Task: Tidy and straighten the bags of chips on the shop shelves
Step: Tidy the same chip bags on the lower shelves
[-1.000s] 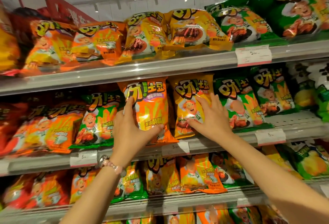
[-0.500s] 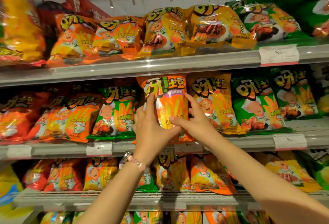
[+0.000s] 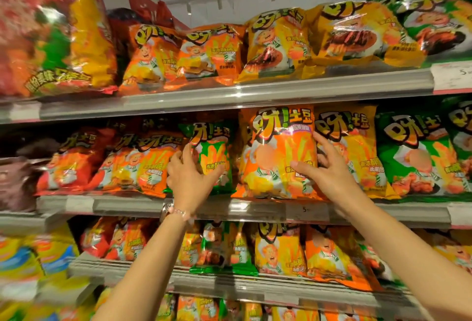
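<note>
Landmark: the upright orange bag [image 3: 277, 152] w/ purple strip, standing at the front of the middle shelf [image 3: 143, 204], roughly center of view.

Right hand [image 3: 325, 171] is on that bag's right edge: thumb across the front, index finger up along the side, other fingers tucked into the gap betw. it & the yellow bag [image 3: 352, 152] just right of it. So it grips the orange bag's edge.

Left hand [image 3: 187, 177] is on the green bag [image 3: 213, 159] just left of the orange bag, fingers spread & fairly straight over its left side, thumb across the lower front. Looks like pressing flat, not pinching. Wrist has a pink bead bracelet [image 3: 178, 212] & a watch.

Further left of the orange bag: a row of leaning orange & red bags, blurry. Right of the yellow one: another green bag [image 3: 419, 154].

Above the orange bag, top shelf: orange, yellow & green bags lying tilted back. Below it: more orange/yellow/green bags, some leaning. Price tag [image 3: 305, 209] sits on the shelf rail right under the orange bag.
</note>
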`<state>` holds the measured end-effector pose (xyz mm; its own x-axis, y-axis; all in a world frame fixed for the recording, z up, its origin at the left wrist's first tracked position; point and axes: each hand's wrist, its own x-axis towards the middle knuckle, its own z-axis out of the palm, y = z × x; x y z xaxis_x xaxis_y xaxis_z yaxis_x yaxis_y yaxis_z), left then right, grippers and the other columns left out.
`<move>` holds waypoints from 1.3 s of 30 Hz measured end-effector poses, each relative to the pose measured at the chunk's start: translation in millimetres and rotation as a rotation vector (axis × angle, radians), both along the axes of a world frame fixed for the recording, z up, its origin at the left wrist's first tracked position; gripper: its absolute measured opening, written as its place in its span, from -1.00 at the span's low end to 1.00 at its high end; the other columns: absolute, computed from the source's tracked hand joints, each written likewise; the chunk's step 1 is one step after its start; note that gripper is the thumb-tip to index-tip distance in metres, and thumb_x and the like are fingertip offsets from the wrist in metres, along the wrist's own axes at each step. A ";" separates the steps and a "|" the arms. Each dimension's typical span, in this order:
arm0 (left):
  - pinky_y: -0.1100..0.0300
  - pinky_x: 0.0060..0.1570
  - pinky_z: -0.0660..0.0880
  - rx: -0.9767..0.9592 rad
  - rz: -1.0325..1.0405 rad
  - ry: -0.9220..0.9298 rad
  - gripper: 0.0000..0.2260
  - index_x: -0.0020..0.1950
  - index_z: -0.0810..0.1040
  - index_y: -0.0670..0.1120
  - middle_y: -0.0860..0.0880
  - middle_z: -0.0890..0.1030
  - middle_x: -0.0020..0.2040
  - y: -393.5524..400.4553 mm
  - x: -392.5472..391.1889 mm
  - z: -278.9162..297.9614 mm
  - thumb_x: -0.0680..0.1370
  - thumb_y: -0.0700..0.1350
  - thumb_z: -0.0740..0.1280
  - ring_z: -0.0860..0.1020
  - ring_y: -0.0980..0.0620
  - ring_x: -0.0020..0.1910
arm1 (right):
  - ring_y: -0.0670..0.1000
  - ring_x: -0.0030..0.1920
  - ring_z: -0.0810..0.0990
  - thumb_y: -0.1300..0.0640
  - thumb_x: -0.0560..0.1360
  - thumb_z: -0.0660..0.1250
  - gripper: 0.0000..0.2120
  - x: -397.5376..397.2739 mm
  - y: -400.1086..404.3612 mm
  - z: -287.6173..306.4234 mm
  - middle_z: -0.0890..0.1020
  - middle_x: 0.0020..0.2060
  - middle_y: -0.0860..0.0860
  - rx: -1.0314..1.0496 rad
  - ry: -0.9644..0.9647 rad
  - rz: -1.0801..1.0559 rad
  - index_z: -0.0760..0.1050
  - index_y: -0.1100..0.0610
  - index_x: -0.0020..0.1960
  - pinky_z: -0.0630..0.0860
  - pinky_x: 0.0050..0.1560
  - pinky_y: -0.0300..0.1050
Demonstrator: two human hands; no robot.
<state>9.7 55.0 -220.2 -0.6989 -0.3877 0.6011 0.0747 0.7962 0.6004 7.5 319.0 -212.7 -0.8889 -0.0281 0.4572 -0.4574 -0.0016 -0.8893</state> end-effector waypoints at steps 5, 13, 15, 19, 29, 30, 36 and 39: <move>-0.22 0.33 0.28 -0.004 0.031 -0.173 0.07 0.56 0.01 0.00 -0.20 0.19 0.49 -14.2 -15.5 -0.2 0.24 0.41 0.43 0.21 -0.23 0.44 | -0.04 0.14 0.56 0.10 0.35 0.51 -0.21 -2.9 -0.9 -2.0 0.49 0.26 0.03 0.006 -0.005 -0.009 0.18 -0.21 0.44 0.60 -0.19 -0.21; -0.13 0.21 0.45 0.092 -0.060 -0.093 0.06 0.53 0.11 -0.05 -0.14 0.42 0.36 -19.2 -15.8 5.2 0.21 0.33 0.52 0.42 -0.16 0.32 | -0.06 0.16 0.54 0.11 0.37 0.50 -0.20 -2.9 -5.7 -1.4 0.48 0.26 0.01 0.015 -0.002 -0.028 0.17 -0.19 0.46 0.60 -0.11 -0.15; -0.12 0.19 0.47 0.177 -0.133 -0.044 0.07 0.53 0.12 -0.04 -0.11 0.46 0.33 -21.9 -12.3 6.7 0.18 0.31 0.54 0.45 -0.13 0.29 | -0.09 0.15 0.53 0.12 0.37 0.50 -0.20 -2.5 -7.4 0.4 0.48 0.26 0.00 0.027 0.002 -0.040 0.17 -0.17 0.46 0.60 -0.09 -0.14; -0.07 0.25 0.44 0.264 -0.204 0.041 0.01 0.52 0.15 -0.05 -0.06 0.45 0.36 -28.0 -2.8 12.1 0.22 0.21 0.58 0.45 -0.07 0.30 | 0.01 0.21 0.52 0.13 0.38 0.49 -0.21 -1.8 -10.8 6.7 0.48 0.27 0.03 0.051 0.007 -0.057 0.17 -0.15 0.47 0.57 0.11 0.08; 0.05 0.14 0.49 0.270 -0.207 0.097 0.09 0.50 0.19 0.05 0.14 0.42 0.24 -76.5 44.6 13.7 0.07 0.29 0.56 0.46 0.11 0.16 | 0.04 0.22 0.49 0.11 0.38 0.50 -0.18 -5.6 -35.6 25.7 0.44 0.28 -0.02 0.259 0.000 -0.033 0.14 -0.11 0.50 0.54 0.17 0.11; -0.03 0.14 0.52 0.302 -0.213 0.090 0.08 0.49 0.20 0.06 0.12 0.45 0.24 -81.4 47.9 12.5 0.07 0.27 0.59 0.50 0.07 0.16 | 0.00 0.21 0.48 0.09 0.38 0.50 -0.18 -7.2 -43.7 26.1 0.42 0.27 -0.06 0.274 0.008 -0.033 0.13 -0.11 0.50 0.53 0.16 0.08; -0.10 0.17 0.51 0.348 -0.171 0.128 0.15 0.48 0.21 0.11 0.02 0.47 0.32 -94.3 68.9 6.0 -0.03 0.37 0.56 0.50 -0.01 0.23 | 0.00 0.21 0.46 0.05 0.43 0.46 -0.16 -22.9 -107.1 20.3 0.41 0.30 -0.03 0.307 0.024 -0.032 0.02 -0.06 0.52 0.48 0.17 -0.03; -0.15 0.13 0.52 0.408 -0.187 0.146 0.17 0.48 0.19 0.14 0.01 0.46 0.32 -100.1 77.9 4.2 -0.06 0.36 0.57 0.51 -0.05 0.24 | 0.14 0.31 0.43 0.03 0.47 0.42 -0.17 -32.0 -135.5 18.1 0.38 0.38 0.08 0.347 0.004 -0.055 -0.04 -0.04 0.54 0.44 0.27 0.12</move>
